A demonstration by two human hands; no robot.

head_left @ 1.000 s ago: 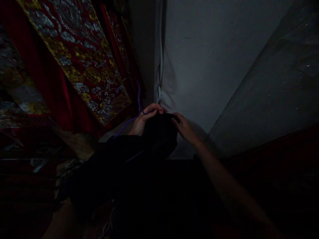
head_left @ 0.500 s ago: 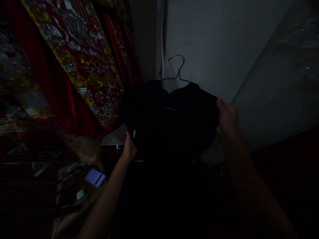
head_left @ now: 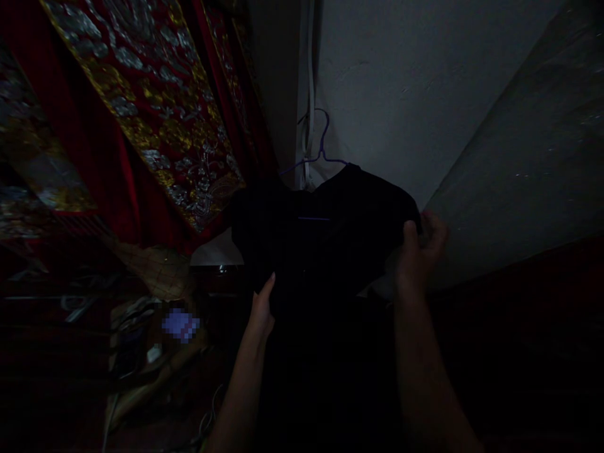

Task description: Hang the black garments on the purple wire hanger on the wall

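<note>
So, there's the black garment (head_left: 302,251), right in the middle on its purple hanger (head_left: 322,151), shoulders spread before the pale wall (head_left: 401,94). The hook stands up by a white cable (head_left: 311,69); whether it catches there, can't tell. The left hand (head_left: 263,308) is below the left sleeve, thumb on the cloth, fingers hidden, its grip unclear. The right hand (head_left: 421,251) is at the other sleeve, thumb and fingers parted about the edge, hold uncertain. Over on the left, red embroidered cloth (head_left: 146,119) in gold and silver.
</note>
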